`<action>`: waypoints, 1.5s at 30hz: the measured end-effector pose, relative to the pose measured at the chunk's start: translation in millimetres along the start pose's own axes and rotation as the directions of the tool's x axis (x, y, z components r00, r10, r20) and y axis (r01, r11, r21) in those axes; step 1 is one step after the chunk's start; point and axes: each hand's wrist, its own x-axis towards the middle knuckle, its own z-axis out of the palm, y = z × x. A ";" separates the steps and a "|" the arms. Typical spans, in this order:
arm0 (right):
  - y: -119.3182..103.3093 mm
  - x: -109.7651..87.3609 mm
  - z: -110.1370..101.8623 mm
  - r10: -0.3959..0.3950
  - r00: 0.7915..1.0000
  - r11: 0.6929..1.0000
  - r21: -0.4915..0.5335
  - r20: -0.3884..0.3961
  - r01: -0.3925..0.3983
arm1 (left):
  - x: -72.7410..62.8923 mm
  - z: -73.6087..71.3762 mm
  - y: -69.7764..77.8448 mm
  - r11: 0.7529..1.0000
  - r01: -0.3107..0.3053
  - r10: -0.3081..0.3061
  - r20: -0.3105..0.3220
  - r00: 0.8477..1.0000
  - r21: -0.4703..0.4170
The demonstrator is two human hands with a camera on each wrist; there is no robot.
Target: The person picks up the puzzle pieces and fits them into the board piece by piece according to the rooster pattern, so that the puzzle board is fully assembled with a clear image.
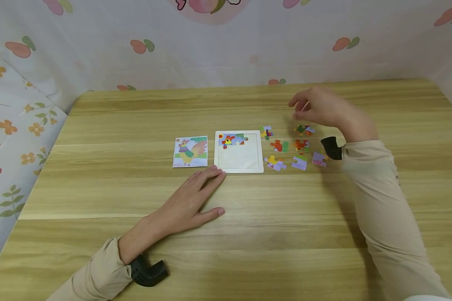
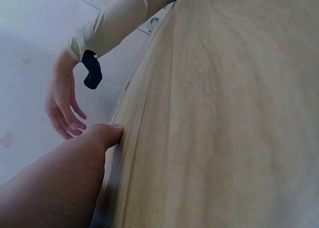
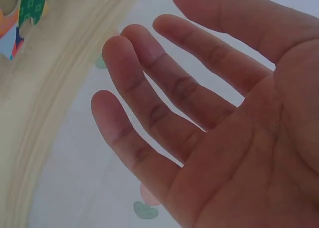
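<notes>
A square puzzle tray with a pale rim lies mid-table, a few joined pieces showing a rooster's head along its upper left. My left hand rests on the table, its fingertips at the tray's lower left corner. Over the loose pieces hovers my right hand, fingers loosely bent and nothing in them; the right wrist view shows its bare palm. Beneath it lies a green and orange puzzle piece. Several other pieces, among them a red and green one, lie right of the tray.
Left of the tray is a picture card showing a whole rooster. A fruit-patterned cloth hangs along the table's far edge, and a flowered cloth is at the left. Each wrist wears a black device.
</notes>
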 end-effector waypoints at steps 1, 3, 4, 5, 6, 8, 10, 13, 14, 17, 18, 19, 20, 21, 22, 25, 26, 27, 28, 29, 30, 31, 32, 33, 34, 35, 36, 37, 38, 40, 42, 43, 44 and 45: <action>-0.2 1.0 1.1 0.001 1.000 1.000 -0.009 0.004 -0.001 | 0.0 0.1 0.0 1.000 -0.001 0.001 0.000 1.000 -0.002; -1.4 3.3 4.1 -0.001 1.000 1.000 -0.030 0.012 0.001 | -0.2 0.2 0.0 1.000 -0.001 0.001 0.001 1.000 -0.004; -2.2 4.6 5.8 -0.004 1.000 0.999 -0.036 0.019 0.005 | -0.3 0.2 0.0 1.000 -0.001 0.001 0.001 1.000 -0.005; -3.6 6.0 7.6 -0.008 1.000 0.999 -0.041 0.025 0.009 | -0.4 0.2 0.0 1.000 -0.001 0.001 0.001 1.000 -0.004; -5.7 7.0 9.0 -0.006 0.999 0.999 -0.045 0.034 0.008 | -0.4 0.1 0.0 1.000 -0.001 0.001 0.001 1.000 -0.004; -8.3 8.8 11.5 -0.013 0.999 0.999 -0.042 0.044 0.015 | -0.4 -0.1 0.0 1.000 -0.003 0.003 -0.002 1.000 -0.004; -9.6 9.7 12.8 -0.014 0.999 0.999 -0.033 0.051 0.016 | -0.3 -0.1 -0.2 1.000 -0.005 0.005 -0.003 1.000 -0.003; -7.9 9.4 12.8 0.002 0.998 1.000 -0.025 0.056 0.000 | 0.1 0.1 -0.4 1.000 -0.006 0.006 -0.002 1.000 -0.001; -6.3 9.0 12.6 0.007 0.998 1.000 -0.030 0.058 -0.005 | 0.2 0.1 -0.5 1.000 -0.005 0.005 -0.002 1.000 -0.001; -1.4 7.6 11.4 0.023 0.997 0.999 -0.035 0.079 -0.021 | 0.5 0.0 -0.5 1.000 -0.004 0.004 -0.001 1.000 0.000; 0.3 7.2 11.0 0.033 0.995 0.999 -0.034 0.090 -0.030 | 0.5 -0.2 -0.5 1.000 -0.004 0.004 -0.001 1.000 -0.002; 1.2 6.8 10.3 0.049 0.994 0.998 -0.035 0.101 -0.046 | 0.5 -0.2 -0.5 1.000 -0.004 0.004 -0.001 1.000 -0.001; 3.1 6.5 9.8 0.059 0.992 0.998 -0.040 0.111 -0.055 | 0.5 -0.3 -0.5 1.000 -0.004 0.004 -0.002 1.000 -0.001; 4.3 6.2 9.2 0.072 0.990 0.997 -0.041 0.123 -0.067 | 0.6 -0.2 -0.5 1.000 -0.004 0.004 -0.002 1.000 -0.001; 5.7 5.8 8.4 0.084 0.988 0.996 -0.043 0.131 -0.079 | 0.6 -0.2 -0.6 1.000 -0.005 0.005 -0.002 1.000 -0.001; 9.0 5.0 6.3 0.117 0.983 0.992 -0.054 0.145 -0.110 | 0.6 0.0 -0.7 1.000 -0.004 0.004 0.000 1.000 0.000; 10.0 4.7 5.7 0.123 0.981 0.992 -0.059 0.148 -0.116 | 0.5 0.2 -0.9 1.000 -0.004 0.004 0.001 1.000 -0.001; 10.7 4.3 5.0 0.128 0.980 0.991 -0.061 0.151 -0.120 | 0.5 0.3 -1.0 1.000 -0.004 0.004 0.002 1.000 -0.002; 11.2 4.1 4.4 0.132 0.980 0.990 -0.065 0.151 -0.123 | 0.4 0.3 -1.0 1.000 -0.003 0.003 0.003 1.000 -0.002; 11.4 3.9 3.9 0.137 0.979 0.989 -0.069 0.154 -0.128 | 0.3 0.3 -1.0 1.000 -0.003 0.003 0.004 1.000 -0.002; 12.0 3.7 3.6 0.140 0.977 0.989 -0.072 0.158 -0.130 | 0.2 0.4 -1.1 1.000 -0.002 0.002 0.004 1.000 -0.002; 12.3 3.5 3.3 0.138 0.978 0.989 -0.077 0.159 -0.127 | 0.2 0.4 -1.2 1.000 -0.001 0.001 0.005 1.000 -0.003; 12.0 3.4 3.0 0.140 0.977 0.989 -0.079 0.162 -0.129 | 0.0 0.4 -1.3 1.000 -0.001 0.001 0.004 1.000 -0.003; 11.9 3.3 2.8 0.139 0.976 0.989 -0.082 0.165 -0.127 | -0.2 0.5 -1.5 1.000 0.000 0.000 0.004 1.000 -0.003; 11.9 3.4 2.9 0.136 0.977 0.989 -0.084 0.165 -0.124 | -0.4 0.5 -1.5 1.000 0.000 0.000 0.004 1.000 -0.003; 11.6 3.4 3.0 0.138 0.976 0.989 -0.085 0.167 -0.125 | -0.6 0.6 -1.6 1.000 0.001 -0.001 0.004 1.000 -0.003; 11.6 3.6 3.2 0.136 0.976 0.989 -0.086 0.168 -0.123 | -0.6 0.7 -1.8 1.000 0.001 -0.001 0.004 1.000 -0.002; 11.2 3.7 3.5 0.138 0.976 0.988 -0.086 0.169 -0.124 | -0.7 0.6 -1.8 1.000 0.000 0.000 0.003 1.000 -0.002; 11.0 3.9 3.8 0.140 0.975 0.988 -0.086 0.171 -0.127 | -0.8 0.6 -1.8 1.000 0.000 0.000 0.003 1.000 -0.001; 10.8 4.1 4.7 0.139 0.975 0.988 -0.084 0.170 -0.127 | -0.6 0.5 -1.7 1.000 -0.001 0.001 0.001 1.000 -0.002; 9.7 4.2 5.4 0.137 0.974 0.989 -0.085 0.179 -0.124 | -0.5 0.4 -1.6 1.000 -0.002 0.002 -0.001 1.000 -0.003; 8.4 4.3 5.7 0.137 0.973 0.989 -0.084 0.185 -0.123 | -0.5 0.3 -1.5 1.000 -0.003 0.003 -0.002 1.000 -0.003; 7.5 4.4 6.4 0.128 0.974 0.990 -0.086 0.188 -0.113 | -0.4 0.3 -1.6 1.000 -0.003 0.003 -0.002 1.000 -0.003; 5.6 4.4 7.1 0.122 0.974 0.991 -0.086 0.191 -0.107 | -0.3 0.3 -1.6 1.000 -0.003 0.003 -0.003 1.000 -0.001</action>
